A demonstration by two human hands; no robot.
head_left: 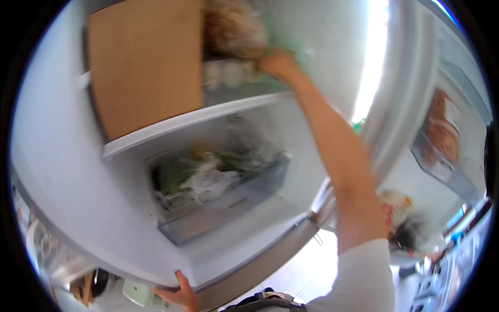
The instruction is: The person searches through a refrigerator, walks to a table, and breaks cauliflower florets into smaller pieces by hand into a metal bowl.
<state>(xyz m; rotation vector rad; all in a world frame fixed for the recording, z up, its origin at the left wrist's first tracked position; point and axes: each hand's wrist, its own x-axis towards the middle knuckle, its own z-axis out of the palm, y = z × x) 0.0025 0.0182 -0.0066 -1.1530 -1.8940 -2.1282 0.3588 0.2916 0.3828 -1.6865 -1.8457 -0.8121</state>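
My right hand (279, 64) reaches onto an upper refrigerator shelf (208, 119). Its fingers are curled at the edge of a clear and greenish plastic bag (236, 31) with light-brown contents; blur hides the exact grip. Under the bag stand several pale, blurred round items (231, 73). A large brown cardboard box (148, 67) fills the shelf's left side. Low down, my left hand (179, 295) grips the refrigerator's front left edge (169, 287), thumb inside and fingers outside.
Below the shelf, a clear drawer (223, 216) holds leafy greens and a crumpled white plastic bag (210, 179). The opened door (405, 93) at right carries packed reddish-brown food (442, 127) in a clear bin. A pale green object (138, 294) is at lower left.
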